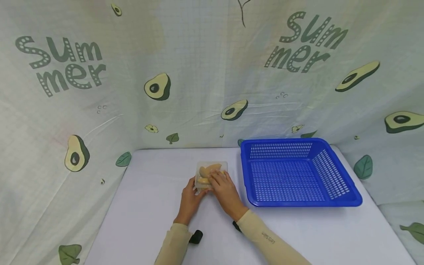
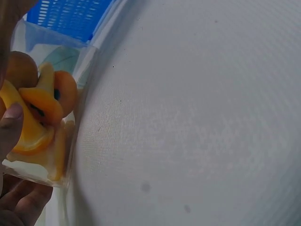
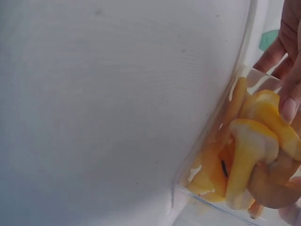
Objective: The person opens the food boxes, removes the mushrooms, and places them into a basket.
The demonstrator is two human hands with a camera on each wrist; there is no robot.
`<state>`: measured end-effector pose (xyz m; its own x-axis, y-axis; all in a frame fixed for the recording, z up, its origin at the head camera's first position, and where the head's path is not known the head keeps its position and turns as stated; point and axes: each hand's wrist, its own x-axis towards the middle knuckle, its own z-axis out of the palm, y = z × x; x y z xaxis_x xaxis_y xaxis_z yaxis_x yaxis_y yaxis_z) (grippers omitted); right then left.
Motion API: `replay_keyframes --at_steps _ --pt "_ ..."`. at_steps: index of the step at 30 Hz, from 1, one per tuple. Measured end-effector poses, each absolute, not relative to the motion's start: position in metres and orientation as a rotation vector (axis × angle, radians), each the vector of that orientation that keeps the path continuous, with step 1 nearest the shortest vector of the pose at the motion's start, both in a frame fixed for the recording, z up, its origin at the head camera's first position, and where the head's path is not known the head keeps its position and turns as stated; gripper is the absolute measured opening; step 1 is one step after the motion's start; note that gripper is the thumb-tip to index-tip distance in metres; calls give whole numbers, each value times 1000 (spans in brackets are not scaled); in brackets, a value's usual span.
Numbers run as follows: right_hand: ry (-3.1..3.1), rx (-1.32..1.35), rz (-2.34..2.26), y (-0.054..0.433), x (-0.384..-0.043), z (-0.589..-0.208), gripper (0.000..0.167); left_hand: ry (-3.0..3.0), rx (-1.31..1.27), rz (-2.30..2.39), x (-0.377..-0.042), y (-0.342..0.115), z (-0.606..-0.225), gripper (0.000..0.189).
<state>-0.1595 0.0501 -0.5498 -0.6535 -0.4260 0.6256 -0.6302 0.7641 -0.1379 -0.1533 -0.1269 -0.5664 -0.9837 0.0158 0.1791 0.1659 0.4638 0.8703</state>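
A clear plastic box [image 1: 198,183] stands on the table, filled with yellow and orange pieces [image 2: 42,106] that look smooth and curved; what they are cannot be told. My left hand [image 1: 190,201] grips the box at its near left corner, with fingers [image 2: 30,202] against the outer side and the thumb [image 3: 288,110] over the rim. Over the box's right part reaches my right hand [image 1: 228,193], its fingers stretched across the pieces. Those fingers hide some of the contents, and their tips are only partly visible in the right wrist view.
A blue plastic basket [image 1: 253,201] with mesh walls stands at the right, close to the right hand. White tablecloth [image 1: 145,206] covers the table. Behind hangs a curtain [image 1: 198,59] printed with avocados and lettering.
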Motion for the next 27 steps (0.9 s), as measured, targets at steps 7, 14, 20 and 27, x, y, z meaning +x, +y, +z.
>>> replay_keyframes --at_steps 7,14,20,27 --pt "-2398 793 402 48 -158 -548 50 -2563 -144 -1523 -153 -127 -567 67" --pt "-2420 767 399 46 -156 -549 49 -2564 -126 -1498 -152 -125 -568 62" --pt "-2393 759 433 46 -155 -549 47 -2553 -108 -1508 -152 -124 -570 61" --pt "-2367 758 466 47 -155 -550 47 -2553 -101 -1509 -155 -123 -572 60"
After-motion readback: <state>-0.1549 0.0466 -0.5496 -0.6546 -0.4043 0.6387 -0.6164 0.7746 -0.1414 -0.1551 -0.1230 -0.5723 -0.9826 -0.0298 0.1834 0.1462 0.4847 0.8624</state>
